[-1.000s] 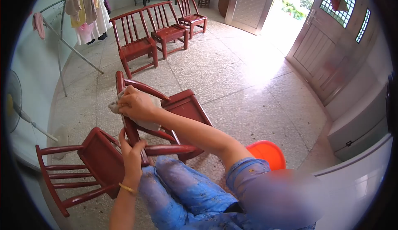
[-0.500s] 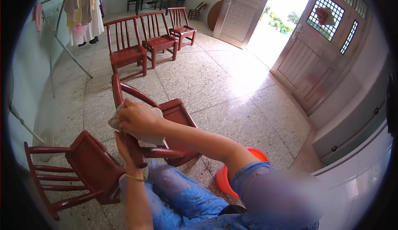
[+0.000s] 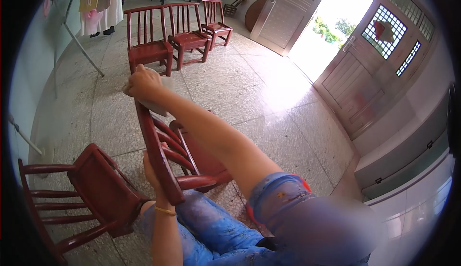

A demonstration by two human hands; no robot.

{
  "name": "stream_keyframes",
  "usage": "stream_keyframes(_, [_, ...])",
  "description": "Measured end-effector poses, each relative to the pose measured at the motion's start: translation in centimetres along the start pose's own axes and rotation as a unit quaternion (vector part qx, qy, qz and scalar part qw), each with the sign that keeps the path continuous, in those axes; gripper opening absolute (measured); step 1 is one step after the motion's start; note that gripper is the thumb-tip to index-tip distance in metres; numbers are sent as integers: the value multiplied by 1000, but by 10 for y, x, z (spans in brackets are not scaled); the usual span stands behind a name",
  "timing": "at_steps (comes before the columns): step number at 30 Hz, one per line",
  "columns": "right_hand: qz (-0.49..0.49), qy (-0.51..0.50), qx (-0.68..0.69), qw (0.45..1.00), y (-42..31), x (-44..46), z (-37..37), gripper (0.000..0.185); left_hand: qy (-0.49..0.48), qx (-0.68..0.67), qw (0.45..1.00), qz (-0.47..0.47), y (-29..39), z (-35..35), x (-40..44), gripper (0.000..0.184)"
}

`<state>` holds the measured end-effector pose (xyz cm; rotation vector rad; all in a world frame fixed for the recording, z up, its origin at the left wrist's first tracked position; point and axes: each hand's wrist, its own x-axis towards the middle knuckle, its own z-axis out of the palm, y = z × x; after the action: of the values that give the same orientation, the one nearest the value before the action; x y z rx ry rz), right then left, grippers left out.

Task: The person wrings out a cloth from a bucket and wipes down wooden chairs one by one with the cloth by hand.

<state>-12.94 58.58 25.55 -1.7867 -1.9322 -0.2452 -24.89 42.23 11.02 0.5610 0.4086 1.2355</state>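
Observation:
A dark red wooden chair (image 3: 161, 158) is tipped in front of my knees, its top rail slanting up and away from me. At the far end of that rail, my right hand (image 3: 145, 84) is wrapped over a pale grey cloth (image 3: 165, 86) pressed against the wood. Lower down, my left hand (image 3: 152, 167) grips the same rail from its left side; the rail covers part of its fingers. The chair's slats and seat show behind the rail, partly hidden by my right forearm.
Another red chair (image 3: 103, 189) lies tipped at my left. Several red chairs (image 3: 149, 50) stand ahead. A red basin (image 3: 305, 184) is mostly hidden behind my right arm. A clothes rack (image 3: 77, 35) stands at far left; an open door (image 3: 288, 11) is ahead right.
My right hand has slid with the cloth up the rail to its far end. The chair has tilted and shifted slightly right, showing more slats. My left hand stays on the rail.

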Motion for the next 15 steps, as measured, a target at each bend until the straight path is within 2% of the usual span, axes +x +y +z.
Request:
stream_keyframes(1, [-12,-39,35,999,-5,-17,-14,28,-3,42,999,15,1,-1,0,46])
stream_keyframes(2, [-25,-78,69,994,-10,-34,-27,26,-25,18,999,13,-2,-6,3,46])
stream_keyframes(4, [-88,-32,124,988,-16,-81,-37,21,-97,-27,995,-12,11,4,-5,45])
stream_keyframes(6, [-79,-51,133,987,-30,-131,-61,21,46,-105,991,-65,14,24,-9,42])
stream_keyframes(9, [-88,-89,175,977,-51,-198,-97,23,53,-163,984,-48,12,27,-11,48])
stream_keyframes(11, [-117,-92,179,972,-64,-227,-117,23,-191,-228,949,-109,1,2,-6,52])
stream_keyframes(12, [-107,-116,178,971,-69,-236,-126,22,-190,-229,949,-99,6,5,-9,52])
stream_keyframes(14, [-102,-143,176,969,-70,-231,-128,22,-143,-293,924,-199,15,17,-18,55])
stream_keyframes(15, [-97,-150,179,967,-69,-222,-126,22,-226,-312,908,-166,14,17,-15,53])
